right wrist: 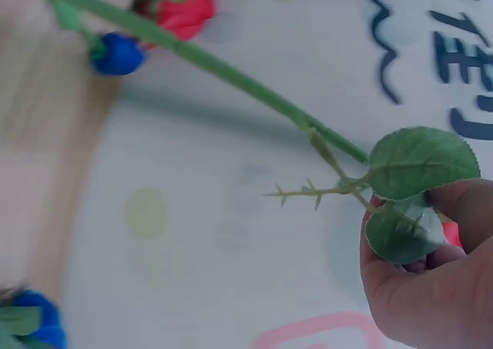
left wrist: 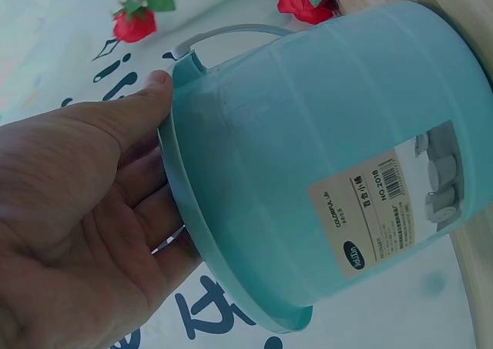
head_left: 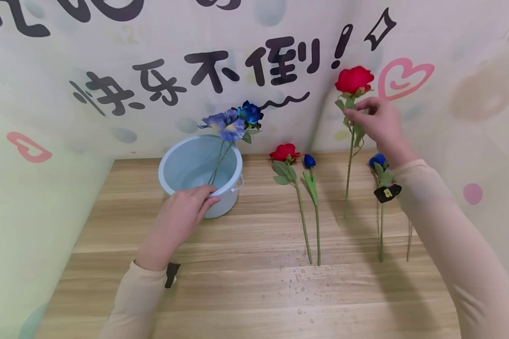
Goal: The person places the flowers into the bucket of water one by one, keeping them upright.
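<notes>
My left hand (head_left: 180,219) grips the near rim of a light blue bucket (head_left: 231,203), its thumb on the outer wall and the other fingers over the edge in the left wrist view. Inside the bucket lean a pale purple-blue flower (head_left: 226,126) and a dark blue flower (head_left: 250,113), heads above the far rim. My right hand (head_left: 379,120) pinches a red rose (head_left: 354,79) just under its bloom. The rose is upright, its green stem hanging down over the table. Leaves (right wrist: 424,162) partly cover the fingertips in the right wrist view.
On the wooden table (head_left: 220,282) lie another red rose (head_left: 285,152) and a blue tulip (head_left: 309,161). Further right, a blue flower (head_left: 378,161) lies partly behind my right sleeve. A small black piece (head_left: 172,275) is beside my left wrist. Water drops dot the tabletop.
</notes>
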A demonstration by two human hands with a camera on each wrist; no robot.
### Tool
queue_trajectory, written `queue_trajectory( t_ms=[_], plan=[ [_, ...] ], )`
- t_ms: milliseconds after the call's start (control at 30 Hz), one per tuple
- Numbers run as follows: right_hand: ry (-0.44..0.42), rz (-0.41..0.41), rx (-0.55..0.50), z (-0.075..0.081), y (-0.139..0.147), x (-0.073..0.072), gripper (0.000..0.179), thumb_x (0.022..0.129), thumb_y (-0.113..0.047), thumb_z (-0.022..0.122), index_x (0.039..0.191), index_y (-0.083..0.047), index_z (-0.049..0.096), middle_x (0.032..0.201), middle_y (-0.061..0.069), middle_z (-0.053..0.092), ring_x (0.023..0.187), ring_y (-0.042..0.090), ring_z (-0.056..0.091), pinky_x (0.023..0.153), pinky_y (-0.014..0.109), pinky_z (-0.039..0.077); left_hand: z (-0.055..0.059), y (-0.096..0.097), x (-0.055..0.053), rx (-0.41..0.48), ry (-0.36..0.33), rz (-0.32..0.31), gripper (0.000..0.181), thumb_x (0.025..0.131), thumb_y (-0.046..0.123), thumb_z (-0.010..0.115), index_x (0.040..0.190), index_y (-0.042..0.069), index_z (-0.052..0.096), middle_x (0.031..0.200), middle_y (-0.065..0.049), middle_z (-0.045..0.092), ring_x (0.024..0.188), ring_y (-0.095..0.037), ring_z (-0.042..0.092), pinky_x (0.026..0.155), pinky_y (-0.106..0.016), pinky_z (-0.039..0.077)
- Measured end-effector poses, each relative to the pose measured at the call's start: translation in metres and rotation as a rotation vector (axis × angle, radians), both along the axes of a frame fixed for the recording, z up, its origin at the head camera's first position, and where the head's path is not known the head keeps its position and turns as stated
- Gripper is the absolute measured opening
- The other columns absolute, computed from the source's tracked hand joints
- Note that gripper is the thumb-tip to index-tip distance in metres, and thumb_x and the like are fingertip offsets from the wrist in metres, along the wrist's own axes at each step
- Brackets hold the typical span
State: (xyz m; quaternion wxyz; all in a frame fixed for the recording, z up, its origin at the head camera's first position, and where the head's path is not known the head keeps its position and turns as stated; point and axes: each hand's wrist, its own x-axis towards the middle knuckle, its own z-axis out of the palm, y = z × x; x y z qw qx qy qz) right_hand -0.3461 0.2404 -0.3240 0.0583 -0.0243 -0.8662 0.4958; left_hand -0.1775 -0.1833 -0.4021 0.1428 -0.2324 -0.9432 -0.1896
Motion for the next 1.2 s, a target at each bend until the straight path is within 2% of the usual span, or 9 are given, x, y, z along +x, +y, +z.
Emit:
queue_trajectory(
  t_ms=[167,367,533,667,767,900,1000,1100,1200],
  plan=[
    [0.107,0.015,-0.163,0.033,-0.018,0.005,0.020,0.094,-0.028,0.084,0.105,-0.013,0.074,0.090,-0.002,0.062,0.083,0.012,0.060,0.064,0.016,0.050,0.001,0.000,0.000,-0.001,-0.004,0.000,0.018,0.103,0.017,0.071,0.109,0.000,0.069,0.083,-0.006,0.068,0.069,-0.024,0.063,0.067,-0.044,0.056],
    [0.236,0.104,-0.363,0.068,-0.043,0.020,0.019,0.091,-0.015,0.086,0.106,-0.008,0.078,0.090,0.003,0.063,0.084,0.015,0.060,0.068,0.018,0.052,0.002,0.001,0.000,-0.009,-0.012,0.001,0.018,0.103,0.017,0.071,0.109,0.000,0.069,0.083,-0.007,0.068,0.069,-0.024,0.063,0.067,-0.044,0.056],
    [0.379,0.184,-0.421,0.089,-0.069,0.032,0.015,0.090,-0.010,0.085,0.103,-0.006,0.079,0.090,0.006,0.066,0.083,0.018,0.062,0.073,0.021,0.054,0.003,0.001,0.000,-0.009,-0.013,0.006,0.018,0.102,0.016,0.072,0.109,-0.001,0.069,0.083,-0.007,0.068,0.069,-0.024,0.063,0.067,-0.045,0.056],
    [0.509,0.253,-0.400,0.104,-0.088,0.038,0.010,0.092,-0.008,0.083,0.101,-0.005,0.080,0.088,0.006,0.069,0.080,0.019,0.065,0.075,0.024,0.054,0.002,0.001,0.000,-0.005,-0.003,-0.008,0.017,0.101,0.015,0.072,0.108,-0.001,0.069,0.080,-0.006,0.065,0.066,-0.023,0.061,0.065,-0.043,0.056],
    [0.583,0.284,-0.427,0.115,-0.101,0.043,0.008,0.090,-0.006,0.083,0.097,-0.003,0.080,0.085,0.007,0.070,0.077,0.021,0.064,0.073,0.026,0.051,0.001,0.001,-0.001,-0.001,0.009,-0.022,0.017,0.101,0.014,0.072,0.107,-0.001,0.069,0.079,-0.006,0.064,0.066,-0.022,0.061,0.064,-0.042,0.055],
    [0.631,0.291,-0.490,0.127,-0.115,0.050,0.008,0.088,-0.005,0.084,0.096,-0.004,0.081,0.086,0.008,0.070,0.080,0.022,0.061,0.073,0.028,0.049,0.000,0.001,-0.001,0.005,0.029,-0.028,0.016,0.101,0.013,0.073,0.107,-0.001,0.069,0.080,-0.007,0.066,0.067,-0.023,0.063,0.064,-0.043,0.056],
    [0.634,0.301,-0.534,0.134,-0.124,0.055,0.010,0.089,-0.004,0.083,0.099,-0.006,0.081,0.091,0.009,0.070,0.086,0.023,0.062,0.074,0.029,0.049,0.000,0.001,-0.001,0.006,0.037,-0.032,0.017,0.100,0.013,0.073,0.107,-0.002,0.070,0.082,-0.008,0.067,0.068,-0.024,0.064,0.065,-0.043,0.057],
    [0.612,0.327,-0.586,0.136,-0.132,0.057,0.013,0.091,-0.004,0.082,0.103,-0.007,0.081,0.094,0.011,0.069,0.089,0.024,0.063,0.075,0.030,0.049,-0.001,0.001,-0.001,0.007,0.039,-0.031,0.017,0.100,0.013,0.073,0.107,-0.002,0.070,0.083,-0.009,0.069,0.069,-0.025,0.066,0.066,-0.044,0.058],
    [0.601,0.360,-0.593,0.134,-0.139,0.057,0.014,0.093,-0.003,0.080,0.106,-0.007,0.081,0.097,0.011,0.070,0.092,0.025,0.064,0.078,0.030,0.052,-0.001,0.001,-0.001,0.007,0.038,-0.028,0.017,0.100,0.013,0.073,0.107,-0.002,0.070,0.083,-0.009,0.069,0.068,-0.024,0.065,0.066,-0.044,0.058]
  ],
)
